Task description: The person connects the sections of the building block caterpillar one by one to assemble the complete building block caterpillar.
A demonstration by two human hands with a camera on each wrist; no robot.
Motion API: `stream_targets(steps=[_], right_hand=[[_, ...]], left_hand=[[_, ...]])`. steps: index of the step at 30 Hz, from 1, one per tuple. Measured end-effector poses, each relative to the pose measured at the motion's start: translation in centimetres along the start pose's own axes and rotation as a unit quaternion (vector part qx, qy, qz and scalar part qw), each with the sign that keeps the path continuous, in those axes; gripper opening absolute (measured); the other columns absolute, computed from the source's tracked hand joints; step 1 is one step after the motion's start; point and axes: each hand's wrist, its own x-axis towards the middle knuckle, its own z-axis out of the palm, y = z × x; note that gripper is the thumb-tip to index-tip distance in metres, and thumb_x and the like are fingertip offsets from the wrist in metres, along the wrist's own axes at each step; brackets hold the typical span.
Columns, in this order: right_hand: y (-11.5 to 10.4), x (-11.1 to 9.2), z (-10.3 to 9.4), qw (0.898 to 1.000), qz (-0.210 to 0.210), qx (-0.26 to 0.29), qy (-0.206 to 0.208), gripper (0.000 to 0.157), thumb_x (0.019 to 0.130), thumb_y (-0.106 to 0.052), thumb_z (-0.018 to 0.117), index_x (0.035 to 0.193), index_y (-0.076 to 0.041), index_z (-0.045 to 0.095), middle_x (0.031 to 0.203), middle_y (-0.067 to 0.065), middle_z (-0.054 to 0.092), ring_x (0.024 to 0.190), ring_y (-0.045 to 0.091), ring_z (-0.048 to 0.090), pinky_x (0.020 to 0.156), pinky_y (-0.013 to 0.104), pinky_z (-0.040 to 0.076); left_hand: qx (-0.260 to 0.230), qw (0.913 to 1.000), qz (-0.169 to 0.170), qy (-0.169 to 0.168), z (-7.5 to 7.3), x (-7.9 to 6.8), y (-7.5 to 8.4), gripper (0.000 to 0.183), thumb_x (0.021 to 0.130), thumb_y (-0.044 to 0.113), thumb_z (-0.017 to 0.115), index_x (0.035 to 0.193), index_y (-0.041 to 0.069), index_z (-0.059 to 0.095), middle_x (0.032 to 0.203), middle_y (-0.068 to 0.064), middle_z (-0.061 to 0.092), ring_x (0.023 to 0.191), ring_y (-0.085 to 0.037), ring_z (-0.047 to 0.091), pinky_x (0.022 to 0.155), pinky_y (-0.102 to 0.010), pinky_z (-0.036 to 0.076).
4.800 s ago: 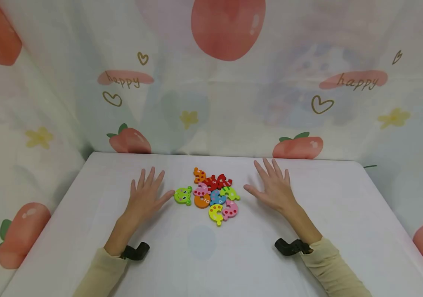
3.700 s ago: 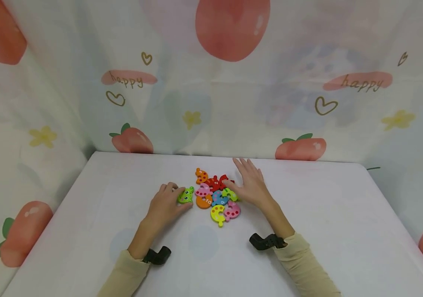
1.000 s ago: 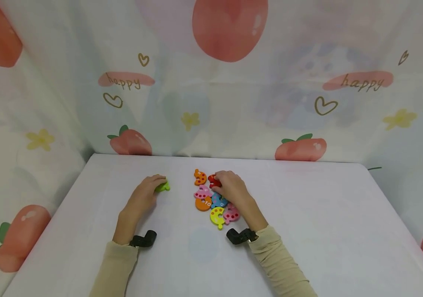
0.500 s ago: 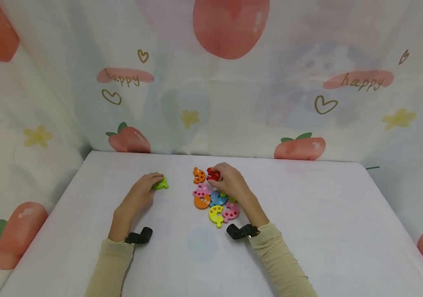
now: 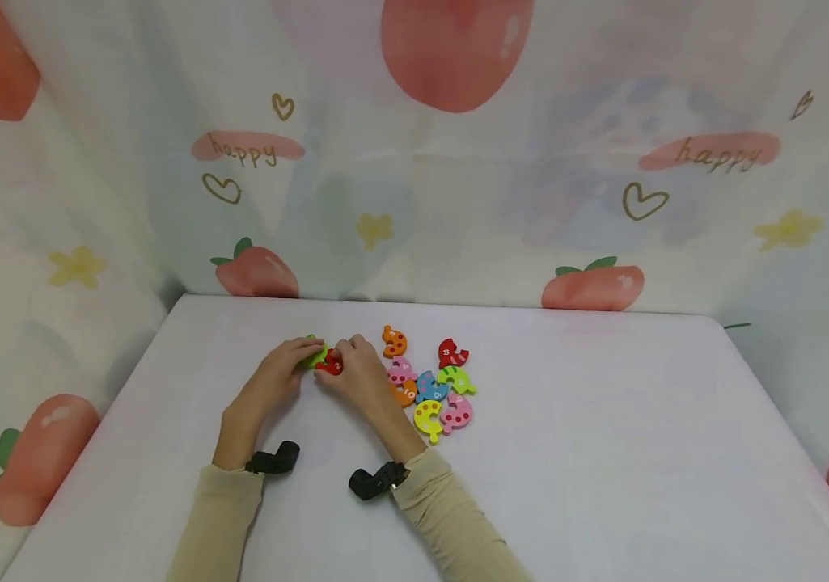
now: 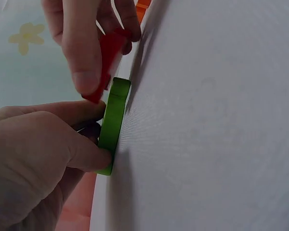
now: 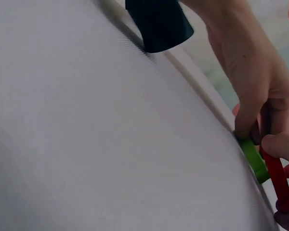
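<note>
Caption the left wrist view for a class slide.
Left hand pinches green piece; right hand holds red piece close by.

The green piece (image 6: 114,122) looks smooth, the tabletop (image 6: 207,125) matt.

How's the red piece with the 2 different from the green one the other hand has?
The red piece shows a white 2; no number shows on the green piece. The right hand holds the red piece tilted above the table; the left hand holds the green piece, which looks flatter. Both are thick pieces pinched in fingers.
</note>
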Motion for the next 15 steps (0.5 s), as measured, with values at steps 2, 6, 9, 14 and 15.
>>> stream_targets(steps=[2,6,9,14,15], right_hand=[[-0.28,-0.01,0.47,1.0,0.013,-0.008,0.011,0.037,0.082,-0.041,0.075,0.099,-0.01,0.066,0.1,0.006,0.059,0.087,0.016,0.055,0.071,0.021,0.049],[-0.53,-0.08,0.64,1.0,0.022,-0.009,0.016,0.037,0.083,-0.04,0.075,0.101,-0.01,0.064,0.104,0.007,0.058,0.09,0.017,0.054,0.073,0.022,0.049],[-0.51,-0.07,0.71,1.0,0.025,-0.007,0.015,0.038,0.084,-0.039,0.074,0.105,-0.009,0.064,0.107,0.008,0.057,0.093,0.018,0.053,0.074,0.022,0.05],[-0.3,0.04,0.97,0.999,0.031,-0.001,0.014,0.037,0.085,-0.037,0.074,0.108,-0.01,0.064,0.11,0.007,0.057,0.096,0.019,0.052,0.078,0.023,0.05],[-0.29,0.05,0.99,0.999,0.031,0.0,0.013,0.037,0.085,-0.037,0.074,0.109,-0.01,0.064,0.11,0.007,0.057,0.097,0.019,0.052,0.078,0.023,0.05]], left_hand=[[0.001,1.0,0.003,0.0,-0.01,0.16,0.12,0.041,0.084,-0.018,0.055,0.123,-0.005,0.063,0.128,-0.019,0.062,0.123,-0.039,0.056,0.106,-0.052,0.043],[0.003,1.0,0.002,0.001,-0.04,0.25,0.13,0.042,0.083,-0.019,0.054,0.122,-0.005,0.063,0.128,-0.019,0.062,0.122,-0.039,0.056,0.106,-0.052,0.043],[0.004,1.0,0.005,0.007,-0.05,0.19,0.05,0.041,0.084,-0.019,0.053,0.122,-0.005,0.063,0.127,-0.019,0.063,0.121,-0.039,0.056,0.105,-0.052,0.043],[0.007,0.9999,0.004,0.008,-0.08,0.1,0.01,0.04,0.085,-0.018,0.054,0.121,-0.005,0.064,0.127,-0.019,0.063,0.121,-0.039,0.057,0.104,-0.053,0.044],[0.006,1.0,0.001,0.007,-0.1,0.09,-0.01,0.04,0.085,-0.018,0.054,0.122,-0.005,0.064,0.127,-0.019,0.063,0.121,-0.039,0.057,0.104,-0.053,0.044]])
